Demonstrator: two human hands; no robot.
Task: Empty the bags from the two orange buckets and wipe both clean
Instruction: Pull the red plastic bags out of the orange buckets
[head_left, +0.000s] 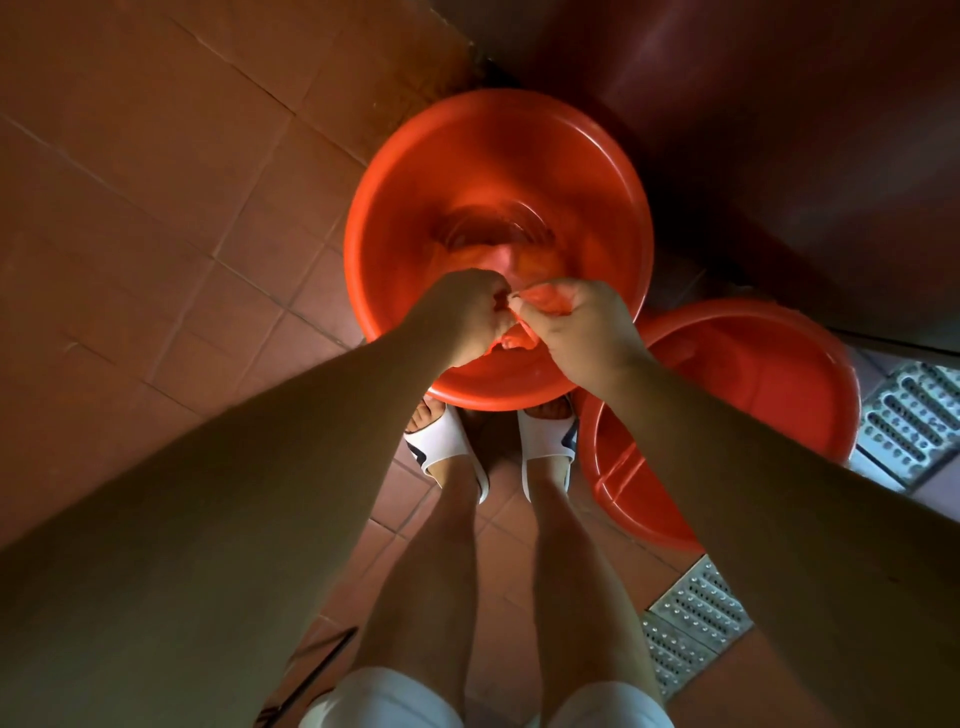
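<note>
No writing or brand mark can be read on anything here; the dark patches on the white slides (447, 441) are too small to make out. The left hand (467, 312) and the right hand (576, 327) meet over the near half of the large orange bucket (415, 156), knuckles up, both with fingers curled tight on a bunch of thin orange plastic, the bag (540, 299). The bag is gathered between the two hands, a twist of it showing in the gap between them and a fold draped over the right hand's fingers; more of it trails down and away from the grip into the bucket's bottom, so its length runs roughly from the hands toward the bucket's centre. The bucket stands upright on the reddish tiled floor (156, 208), mouth facing up, its near rim just beyond the toes. A second orange bucket (753, 364) sits to the right of the grip, partly under the right forearm, also mouth up, beside a metal drain grate (914, 415).
</note>
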